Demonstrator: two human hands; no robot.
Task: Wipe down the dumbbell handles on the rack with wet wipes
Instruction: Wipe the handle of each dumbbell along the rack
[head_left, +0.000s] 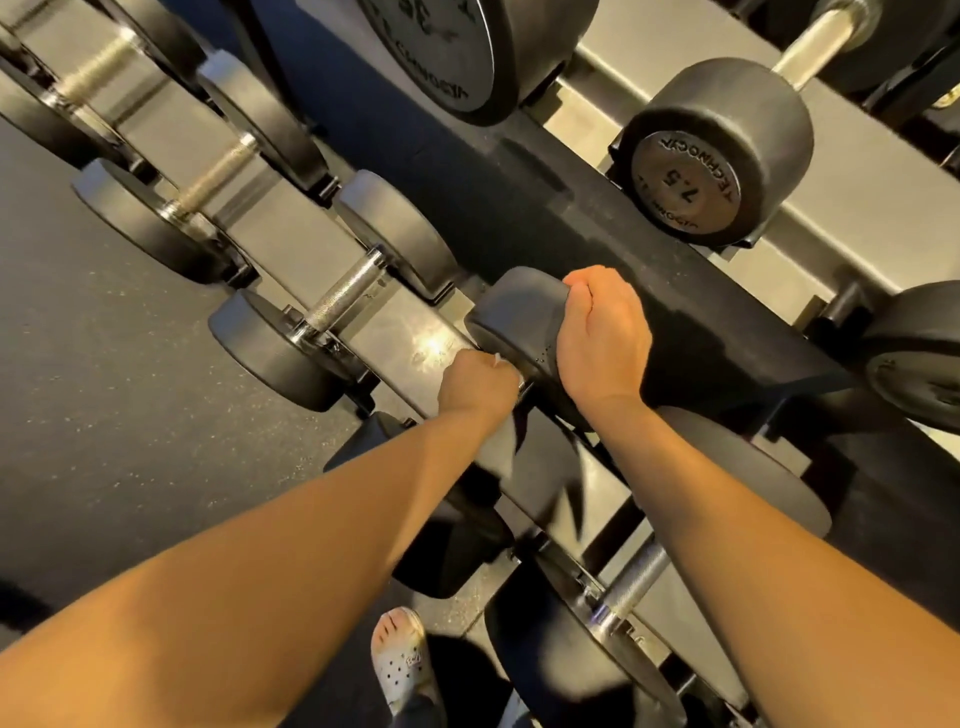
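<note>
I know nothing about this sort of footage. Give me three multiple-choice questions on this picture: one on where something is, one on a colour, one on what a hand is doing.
1. Where is the right hand?
A) on a wall mirror
B) on a dumbbell head on the lower shelf
C) on a water bottle

2. What colour is the clog on the person's foot?
A) white
B) red
C) green

3. What is the left hand doing?
A) lying flat and open
B) hanging idle
C) gripping with curled fingers, a wet wipe peeking out

Answers:
1 B, its fingers curl over the black head.
2 A, the perforated clog near the bottom edge looks white.
3 C, it is closed beside that head, with a white scrap showing at its knuckles.
</note>
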